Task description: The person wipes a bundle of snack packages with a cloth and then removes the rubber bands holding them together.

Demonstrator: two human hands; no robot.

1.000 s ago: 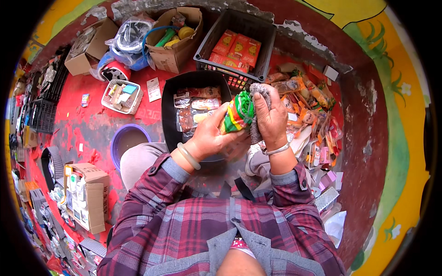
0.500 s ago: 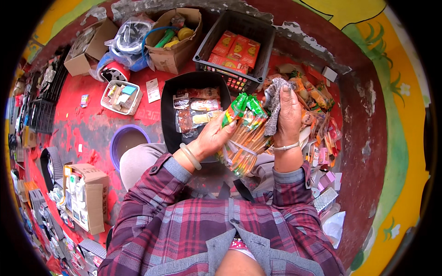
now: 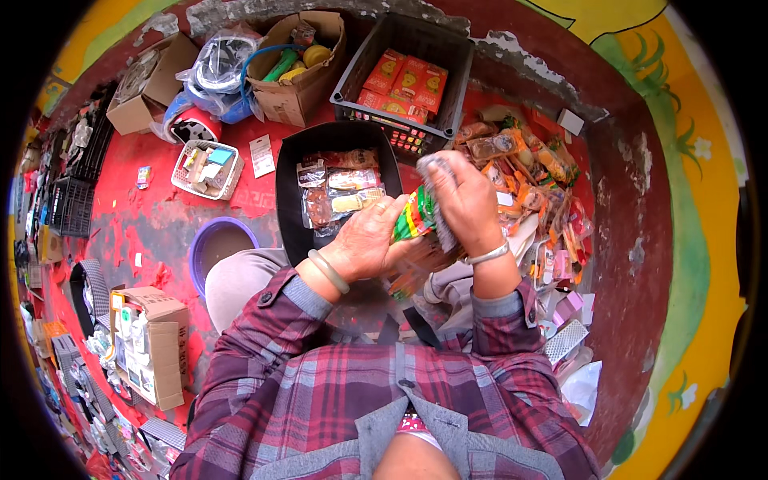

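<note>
My left hand (image 3: 364, 242) is closed around a bundle of long, stick-shaped packets (image 3: 414, 218) with green, yellow and red wrapper ends. The lower part of the bundle is smeared by motion and partly hidden. In my right hand (image 3: 470, 206) a grey rag (image 3: 437, 180) is gripped and lies against the bundle's upper end. Just beyond my left hand stands a black bin (image 3: 290, 184), with several flat snack packets (image 3: 352, 178) inside. A heap of loose wrapped packets (image 3: 552, 164) spreads on the floor to the right of my right hand.
Behind the bin is a grey plastic crate (image 3: 454, 88) with orange-red boxes. Cardboard boxes (image 3: 288, 100) line the back wall. A white basket (image 3: 234, 188) and a purple basin (image 3: 198, 260) stand at left. Small boxes (image 3: 566, 340) lie at right.
My right hand has moved left and down, bringing the rag onto the bundle. The bundle has turned and tilted in my left hand, its wrapper ends now between both hands.
</note>
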